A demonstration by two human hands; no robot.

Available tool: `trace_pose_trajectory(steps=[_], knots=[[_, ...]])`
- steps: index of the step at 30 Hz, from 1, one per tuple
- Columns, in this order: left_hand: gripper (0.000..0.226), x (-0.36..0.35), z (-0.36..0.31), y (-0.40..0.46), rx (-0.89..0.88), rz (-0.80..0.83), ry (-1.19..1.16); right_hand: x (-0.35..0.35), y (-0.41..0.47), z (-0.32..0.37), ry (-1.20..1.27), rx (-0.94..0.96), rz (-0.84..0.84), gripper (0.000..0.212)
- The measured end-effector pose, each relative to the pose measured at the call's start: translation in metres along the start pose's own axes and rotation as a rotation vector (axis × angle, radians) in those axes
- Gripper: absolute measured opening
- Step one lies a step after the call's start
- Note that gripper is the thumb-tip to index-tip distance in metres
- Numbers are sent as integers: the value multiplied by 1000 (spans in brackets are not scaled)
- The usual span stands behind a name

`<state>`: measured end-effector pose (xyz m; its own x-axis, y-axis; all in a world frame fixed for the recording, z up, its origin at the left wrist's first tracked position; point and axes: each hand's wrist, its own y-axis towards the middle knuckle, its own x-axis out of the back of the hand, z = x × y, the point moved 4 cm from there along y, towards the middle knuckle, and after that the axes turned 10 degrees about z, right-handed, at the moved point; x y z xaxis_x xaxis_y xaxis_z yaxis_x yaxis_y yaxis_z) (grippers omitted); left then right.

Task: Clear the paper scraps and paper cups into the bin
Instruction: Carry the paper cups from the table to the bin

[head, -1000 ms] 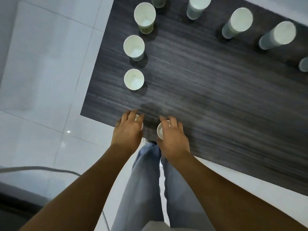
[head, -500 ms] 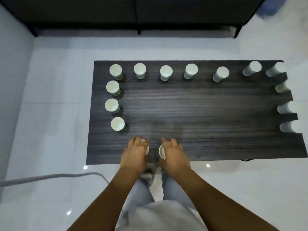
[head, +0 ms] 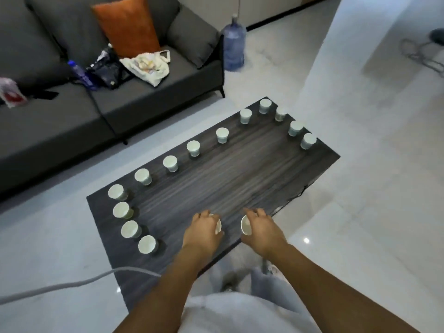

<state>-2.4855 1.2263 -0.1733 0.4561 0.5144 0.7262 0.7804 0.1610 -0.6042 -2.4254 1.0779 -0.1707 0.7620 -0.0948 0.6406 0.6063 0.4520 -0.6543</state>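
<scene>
A dark wood-grain low table (head: 230, 179) carries several white paper cups standing along its left, far and right edges, such as one (head: 147, 244) at the near left and one (head: 308, 141) at the far right. My left hand (head: 201, 233) grips a paper cup (head: 217, 226) near the table's front edge. My right hand (head: 263, 230) grips another paper cup (head: 246, 225) beside it. Both held cups are tilted with their mouths facing each other. No bin and no paper scraps are in view.
A grey sofa (head: 101, 92) with an orange cushion (head: 127, 25), bags and a bottle stands behind the table. A large blue water jug (head: 233, 45) is on the white tiled floor. A grey cable (head: 72, 283) runs across the floor at left.
The view has lifted and swung right, now showing the sofa and room. Both hands still hold their cups near the front edge, now a little further apart.
</scene>
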Motion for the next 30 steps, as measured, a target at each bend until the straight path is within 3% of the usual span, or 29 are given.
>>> trace_pose_trajectory(steps=[4,8,11,16,30], knots=[[35,14,-76,4,-157,52,137,32,-45,-54,132,-89,-127,77],[53,11,-163,8,-327,83,260,59,-94,-124,262,-209,-248,76],[53,-5,-233,10,-450,110,330,71,-137,-181,341,-295,-330,75],[52,-59,-363,-2,-656,144,458,75,-218,-292,458,-438,-430,74],[54,-235,-723,-104,-1045,280,505,89,-460,-579,643,-709,-637,75]])
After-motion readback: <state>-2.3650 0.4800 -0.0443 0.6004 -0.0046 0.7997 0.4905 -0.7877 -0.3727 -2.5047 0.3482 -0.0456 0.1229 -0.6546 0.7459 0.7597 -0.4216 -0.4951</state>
